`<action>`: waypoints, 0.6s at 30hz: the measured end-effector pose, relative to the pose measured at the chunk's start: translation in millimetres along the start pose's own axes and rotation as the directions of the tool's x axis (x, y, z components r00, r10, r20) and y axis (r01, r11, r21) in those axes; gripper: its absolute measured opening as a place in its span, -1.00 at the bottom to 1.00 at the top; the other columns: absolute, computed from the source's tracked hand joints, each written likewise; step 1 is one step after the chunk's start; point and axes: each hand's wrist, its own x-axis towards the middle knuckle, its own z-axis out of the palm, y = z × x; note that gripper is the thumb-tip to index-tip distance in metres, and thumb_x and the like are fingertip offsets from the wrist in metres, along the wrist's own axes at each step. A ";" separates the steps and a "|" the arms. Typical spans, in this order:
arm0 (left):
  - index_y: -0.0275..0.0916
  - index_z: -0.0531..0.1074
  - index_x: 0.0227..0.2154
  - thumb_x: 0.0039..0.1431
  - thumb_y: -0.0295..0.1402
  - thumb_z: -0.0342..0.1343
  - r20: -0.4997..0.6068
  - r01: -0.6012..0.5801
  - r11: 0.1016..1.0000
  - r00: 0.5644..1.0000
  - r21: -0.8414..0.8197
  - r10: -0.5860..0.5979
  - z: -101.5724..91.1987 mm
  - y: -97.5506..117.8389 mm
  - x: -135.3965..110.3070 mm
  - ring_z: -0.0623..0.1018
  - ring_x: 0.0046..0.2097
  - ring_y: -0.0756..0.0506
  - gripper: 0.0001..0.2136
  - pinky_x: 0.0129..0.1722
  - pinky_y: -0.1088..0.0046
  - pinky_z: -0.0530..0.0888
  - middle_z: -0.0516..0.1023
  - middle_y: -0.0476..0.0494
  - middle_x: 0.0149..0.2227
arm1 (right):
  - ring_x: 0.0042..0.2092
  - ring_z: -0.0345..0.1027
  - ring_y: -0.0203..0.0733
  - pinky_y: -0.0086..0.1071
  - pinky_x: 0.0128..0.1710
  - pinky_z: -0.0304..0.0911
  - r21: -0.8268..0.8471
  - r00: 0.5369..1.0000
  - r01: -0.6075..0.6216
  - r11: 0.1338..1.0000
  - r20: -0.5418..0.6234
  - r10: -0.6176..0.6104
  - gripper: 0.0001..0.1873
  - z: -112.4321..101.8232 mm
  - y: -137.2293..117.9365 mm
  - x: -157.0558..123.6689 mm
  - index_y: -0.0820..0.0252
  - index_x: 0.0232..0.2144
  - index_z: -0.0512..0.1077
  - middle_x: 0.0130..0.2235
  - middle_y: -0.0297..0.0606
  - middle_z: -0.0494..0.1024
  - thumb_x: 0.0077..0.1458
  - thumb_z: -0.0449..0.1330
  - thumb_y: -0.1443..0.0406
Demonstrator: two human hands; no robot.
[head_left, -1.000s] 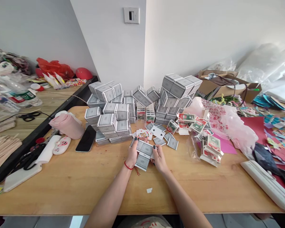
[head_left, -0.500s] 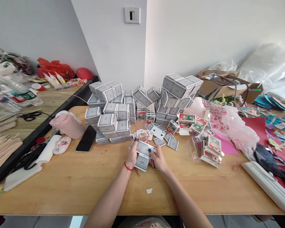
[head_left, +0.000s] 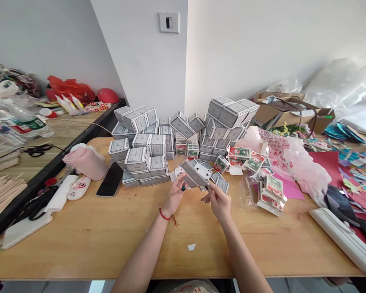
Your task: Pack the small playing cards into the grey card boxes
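Card piece: grey and flat-looking, lying at a slant; its pattern is blurred.
Its place: between the left hand and the right hand, above the tabletop, in front of the spade card.
Left hand: half curled at the left end; its grip cannot be told.
Right hand: thumb and fingers pinch the right end.

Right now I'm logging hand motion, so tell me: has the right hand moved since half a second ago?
Yes. The right hand has shifted to the right, judged against the white paper scrap lying on the table.
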 end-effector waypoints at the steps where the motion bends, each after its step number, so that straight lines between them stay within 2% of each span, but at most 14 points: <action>1: -0.18 0.20 0.04 -0.09 -0.27 0.16 0.013 -0.017 1.000 1.000 0.021 0.017 1.5 1.3 -0.1 0.05 0.21 -0.17 -0.44 0.17 0.25 0.02 0.16 -0.17 0.15 | -0.53 0.43 -0.27 -0.42 -0.53 0.36 -0.110 0.996 0.089 0.990 0.039 -0.085 -0.73 -1.6 1.0 -2.1 0.14 -0.16 0.36 -0.45 -0.25 0.55 0.11 -0.03 0.26; 3: -0.11 0.14 0.07 -0.08 -0.26 0.15 0.036 -0.037 0.998 0.999 0.041 0.036 3.9 2.9 -1.2 -0.02 0.23 -0.16 -0.40 0.19 0.26 -0.01 0.07 -0.10 0.19 | -0.30 0.46 -0.22 -0.41 -0.36 0.37 -0.263 0.969 0.230 0.937 0.152 -0.196 -0.70 -1.7 2.3 -8.6 0.09 -0.16 0.40 -0.15 -0.16 0.50 0.11 -0.05 0.32; 4: -0.07 0.12 0.08 -0.09 -0.26 0.15 0.042 -0.043 0.998 0.998 0.039 0.041 4.8 3.2 -2.0 -0.03 0.23 -0.15 -0.39 0.19 0.26 -0.01 0.03 -0.05 0.21 | -0.21 0.44 -0.19 -0.40 -0.30 0.36 -0.301 0.956 0.269 0.915 0.198 -0.216 -0.68 -0.3 2.3 -12.7 0.07 -0.14 0.40 -0.08 -0.17 0.46 0.10 -0.04 0.34; 7: -0.01 0.12 0.08 -0.10 -0.27 0.14 0.000 -0.039 0.999 0.999 0.005 0.039 5.8 4.3 -4.5 -0.05 0.23 -0.15 -0.39 0.17 0.29 0.06 -0.04 0.03 0.23 | -0.15 0.40 -0.16 -0.33 -0.20 0.34 -0.260 0.948 0.259 0.930 0.255 -0.193 -0.69 7.7 -1.2 -25.2 0.01 -0.14 0.41 -0.07 -0.20 0.44 0.08 0.01 0.34; 9: -0.09 0.17 0.05 -0.06 -0.29 0.08 -0.042 -0.004 0.999 0.999 -0.033 0.003 6.1 6.8 -5.5 -0.03 0.23 -0.15 -0.46 0.16 0.30 0.08 -0.02 0.00 0.22 | -0.13 0.38 -0.11 -0.24 -0.13 0.31 -0.133 0.969 0.152 0.979 0.215 -0.121 -0.75 13.6 -6.2 -30.8 0.00 -0.20 0.44 -0.11 -0.20 0.46 0.03 0.09 0.27; 11: -0.19 0.20 0.03 -0.03 -0.32 0.01 -0.058 0.049 0.994 0.997 -0.100 -0.055 6.4 10.8 -5.9 0.01 0.22 -0.17 -0.51 0.14 0.27 0.10 0.05 -0.07 0.20 | -0.15 0.37 -0.08 -0.21 -0.16 0.34 0.047 0.977 -0.009 0.999 0.213 -0.001 -0.75 18.8 -11.4 -32.8 0.06 -0.22 0.43 -0.10 -0.14 0.43 -0.01 0.14 0.21; 13: -0.22 0.20 0.03 -0.07 -0.36 -0.04 -0.068 0.084 0.981 0.993 -0.172 -0.097 7.0 14.6 -6.0 0.07 0.20 -0.19 -0.49 0.12 0.23 0.13 0.12 -0.11 0.18 | -0.24 0.39 -0.14 -0.23 -0.28 0.39 0.221 0.964 -0.224 0.949 0.192 0.182 -0.68 23.3 -14.6 -32.2 0.10 -0.19 0.37 -0.08 -0.12 0.38 -0.02 0.13 0.14; 15: -0.24 0.19 0.04 -0.13 -0.39 -0.06 -0.083 0.094 0.970 0.990 -0.224 -0.115 7.3 16.2 -5.9 0.10 0.19 -0.20 -0.45 0.11 0.20 0.14 0.17 -0.13 0.15 | -0.34 0.41 -0.19 -0.28 -0.42 0.40 0.366 0.902 -0.427 0.827 0.241 0.359 -0.62 27.4 -15.0 -31.1 0.13 -0.19 0.28 -0.16 -0.14 0.41 -0.04 0.13 0.08; 16: -0.25 0.19 0.03 -0.16 -0.40 -0.07 -0.087 0.096 0.965 0.989 -0.243 -0.120 7.2 15.9 -5.6 0.11 0.18 -0.20 -0.44 0.11 0.19 0.14 0.19 -0.14 0.14 | -0.39 0.41 -0.21 -0.30 -0.47 0.40 0.412 0.852 -0.519 0.749 0.317 0.416 -0.59 29.3 -14.5 -31.0 0.14 -0.19 0.25 -0.24 -0.18 0.44 -0.05 0.13 0.05; 18: -0.28 0.21 0.02 -0.19 -0.40 -0.08 -0.082 0.106 0.954 0.988 -0.279 -0.133 6.2 14.0 -4.4 0.13 0.17 -0.22 -0.43 0.10 0.16 0.14 0.24 -0.18 0.11 | -0.48 0.42 -0.23 -0.33 -0.52 0.37 0.436 0.739 -0.664 0.608 0.507 0.444 -0.55 32.4 -13.0 -32.3 0.19 -0.22 0.21 -0.41 -0.26 0.46 -0.08 0.15 0.04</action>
